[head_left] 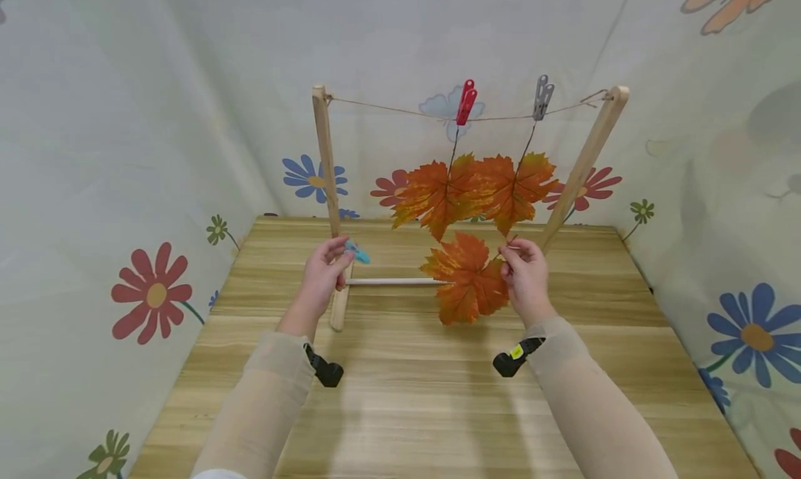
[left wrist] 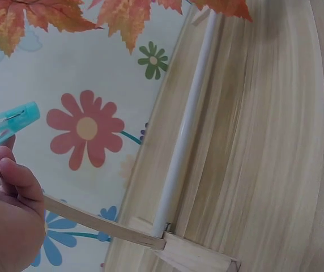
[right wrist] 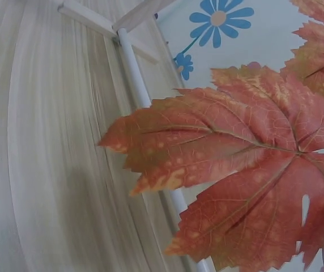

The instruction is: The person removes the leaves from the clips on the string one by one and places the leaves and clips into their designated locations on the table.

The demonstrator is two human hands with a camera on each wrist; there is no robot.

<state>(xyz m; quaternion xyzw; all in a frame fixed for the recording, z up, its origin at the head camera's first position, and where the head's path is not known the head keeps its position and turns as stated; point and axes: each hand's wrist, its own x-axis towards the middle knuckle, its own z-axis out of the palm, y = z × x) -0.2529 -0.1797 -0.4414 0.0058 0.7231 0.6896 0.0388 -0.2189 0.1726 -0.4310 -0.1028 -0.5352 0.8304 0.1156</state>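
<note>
A light blue clothespin (left wrist: pixel 16 121) is pinched between the thumb and fingers of my left hand (head_left: pixel 324 270), close to the rack's left post. My right hand (head_left: pixel 528 274) pinches the stem of an orange maple leaf (head_left: pixel 469 281), which spreads out to the left of the fingers. Above it, two more leaves hang by their stems from a string (head_left: pixel 400 109). One leaf (head_left: pixel 438 194) is held there by a red clothespin (head_left: pixel 466 103), the other leaf (head_left: pixel 516 187) by a grey clothespin (head_left: pixel 541 100).
The string runs between a left wooden post (head_left: pixel 327 159) and a right wooden post (head_left: pixel 585 159). A white rod (head_left: pixel 394 281) joins the rack low down. The rack stands on a wood-grain table (head_left: pixel 400 395), before a flower-patterned backdrop (head_left: pixel 219 83).
</note>
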